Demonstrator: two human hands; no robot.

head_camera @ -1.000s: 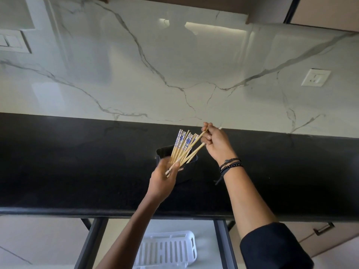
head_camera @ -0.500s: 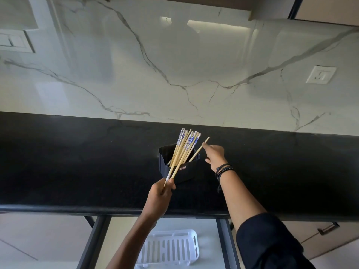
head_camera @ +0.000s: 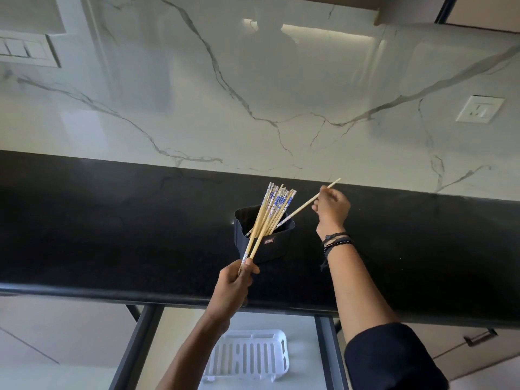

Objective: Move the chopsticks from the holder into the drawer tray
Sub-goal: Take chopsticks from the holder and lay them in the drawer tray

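Observation:
A black holder stands on the black countertop. My left hand grips the lower ends of a bundle of several wooden chopsticks with blue-patterned tops, fanned up in front of the holder. My right hand pinches a single chopstick near its upper end; its lower end reaches down into the holder. At least one more chopstick lies inside the holder. Below the counter, a white slotted tray sits in the open drawer.
A white marble backsplash rises behind the counter, with a wall socket at right and a switch plate at upper left. A closed drawer with a handle is at lower right.
My left hand has drawn the bundle down and toward me. My right hand dipped to the holder, took one chopstick, and now lifts it up and to the right.

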